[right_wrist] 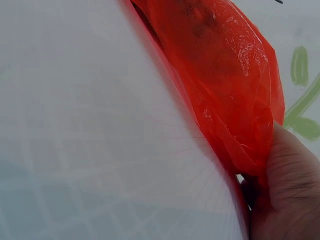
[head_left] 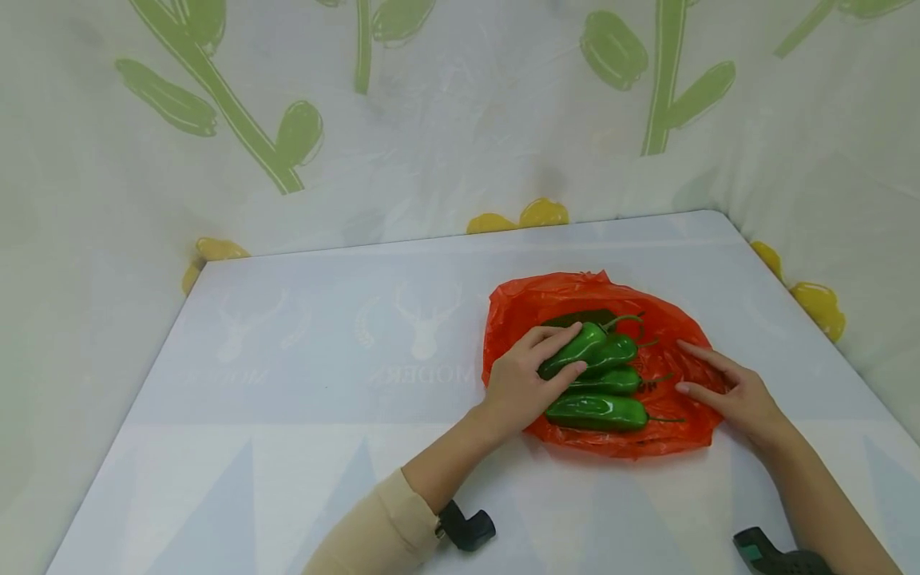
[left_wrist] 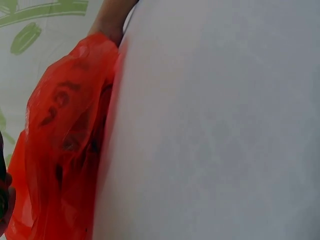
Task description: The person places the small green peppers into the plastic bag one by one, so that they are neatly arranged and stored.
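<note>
Several long green peppers lie side by side on an opened red plastic bag, their stems mostly toward the right. My left hand reaches over the bag's left side and holds an upper green pepper between thumb and fingers. At the right side of the bag, my right hand rests with thumb and forefinger spread apart over the red plastic; no pepper is in it. The right wrist view shows the right thumb against the bag. In the left wrist view the bag covers most of the peppers.
The bag lies on a white table with pale printed patterns. A whitish curtain with green plant prints surrounds the table's back and sides. Dark wrist devices sit below the forearms.
</note>
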Tool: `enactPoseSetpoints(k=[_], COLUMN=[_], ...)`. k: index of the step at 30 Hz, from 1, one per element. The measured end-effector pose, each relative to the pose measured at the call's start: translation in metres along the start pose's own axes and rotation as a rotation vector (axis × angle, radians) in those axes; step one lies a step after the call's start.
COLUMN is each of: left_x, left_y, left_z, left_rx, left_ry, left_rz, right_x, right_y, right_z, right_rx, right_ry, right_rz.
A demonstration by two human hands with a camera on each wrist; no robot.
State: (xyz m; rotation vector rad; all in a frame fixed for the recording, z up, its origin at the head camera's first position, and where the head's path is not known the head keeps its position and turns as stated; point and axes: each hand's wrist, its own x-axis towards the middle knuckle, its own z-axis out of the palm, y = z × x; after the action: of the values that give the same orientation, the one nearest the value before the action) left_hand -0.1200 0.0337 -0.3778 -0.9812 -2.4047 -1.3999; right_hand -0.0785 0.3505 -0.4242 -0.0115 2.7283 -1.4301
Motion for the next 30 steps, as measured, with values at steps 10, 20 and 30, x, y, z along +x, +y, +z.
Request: enactPoseSetpoints(k=[10, 20, 30], left_x=[0.001, 0.0, -0.002], left_y=[0.001, 0.002, 0.001], left_z=[0.017, 0.03, 0.034], left_rx=[0.226, 0.362, 0.382], left_ry=[-0.037, -0.149, -0.21], left_rz=[0.161, 0.19, 0.197], right_x=[0.001, 0.001, 0.0], right_y=[0.001, 0.003, 0.001], right_z=[0.002, 0.001, 0.001], right_rx=[0.002, 0.014, 0.001], right_ry=[0.007, 0.005, 0.012], right_rz=[0.016, 0.006, -0.001])
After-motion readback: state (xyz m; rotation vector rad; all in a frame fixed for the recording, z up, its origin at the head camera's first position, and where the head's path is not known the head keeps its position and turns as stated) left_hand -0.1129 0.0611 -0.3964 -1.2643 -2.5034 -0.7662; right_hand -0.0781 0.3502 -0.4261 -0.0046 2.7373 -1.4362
